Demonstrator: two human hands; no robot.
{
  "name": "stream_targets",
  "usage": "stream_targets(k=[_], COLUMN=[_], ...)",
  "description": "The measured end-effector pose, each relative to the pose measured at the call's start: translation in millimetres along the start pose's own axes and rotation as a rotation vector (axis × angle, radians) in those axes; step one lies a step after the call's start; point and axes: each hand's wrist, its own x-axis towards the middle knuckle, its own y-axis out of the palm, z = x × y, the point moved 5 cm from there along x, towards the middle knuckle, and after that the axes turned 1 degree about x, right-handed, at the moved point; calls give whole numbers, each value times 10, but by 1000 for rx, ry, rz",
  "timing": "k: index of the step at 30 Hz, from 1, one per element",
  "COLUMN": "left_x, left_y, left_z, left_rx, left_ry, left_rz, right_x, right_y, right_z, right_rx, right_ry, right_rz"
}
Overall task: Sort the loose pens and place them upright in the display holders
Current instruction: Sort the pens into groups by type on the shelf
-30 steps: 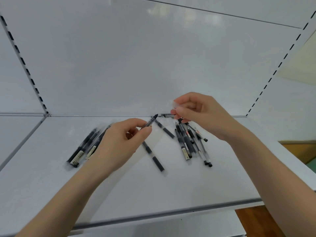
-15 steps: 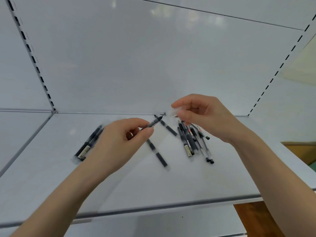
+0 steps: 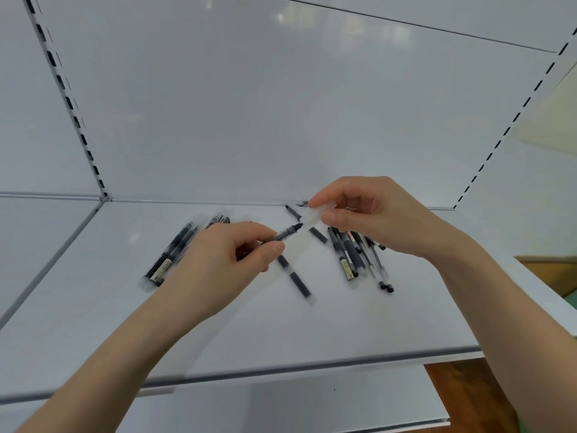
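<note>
- Your left hand (image 3: pixel 224 264), centre-left of the frame, pinches a dark-tipped pen (image 3: pixel 285 233) between thumb and curled fingers. The tip points up and right toward your other hand.
- Your right hand (image 3: pixel 377 220), right of centre, pinches a frosted translucent piece (image 3: pixel 314 217) between thumb and forefinger, just beyond that tip. It looks like a cap, though I cannot tell for sure.
- The other pens lie flat on the white shelf (image 3: pixel 312 332). A left bundle (image 3: pixel 170 256) sits partly behind your left hand, a lone pen (image 3: pixel 295 278) lies below the gap between your hands, and a right cluster (image 3: pixel 352 256) lies under your right hand.
- No display holders show anywhere in the frame, so no pen stands upright yet.
- Misalignment: the tip and the frosted piece are near each other but not lined up. If you push them together at an angle, the tip could skid off and ink your fingers or the shelf.
- Dropping: you hold the frosted piece lightly, near one end. If it slips it would likely fall among the right cluster, where pale plastic is hard to spot against white.
- Scattering: your right wrist hangs low over the right cluster. A careless sweep could roll those round pens toward the front lip (image 3: pixel 281 368) in the lower frame and off it.
- Mis-sorting: the pens look much alike from here, so nudging the bundles together could muddle any grouping.
</note>
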Motion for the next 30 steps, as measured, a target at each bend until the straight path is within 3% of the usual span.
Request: stream_targets(k=[3, 7, 10, 20, 30], left_x=[-10, -19, -18, -15, -14], left_y=[-17, -34, -21, -4, 51], left_z=[36, 53, 34, 12, -27], left_rx=[-24, -70, -78, -91, -105], left_ry=[-23, -29, -25, -26, -30], left_rz=[-7, -28, -29, -17, 4], right_x=[11, -3, -30, -3, 2], right_y=[-49, -46, 63, 166, 391], right_z=[-81, -293, -370, -373, -307], right_rx=[153, 554, 638, 614, 1124], right_ry=[76, 274, 332, 366, 425], right_rz=[-99, -237, -256, -230, -78])
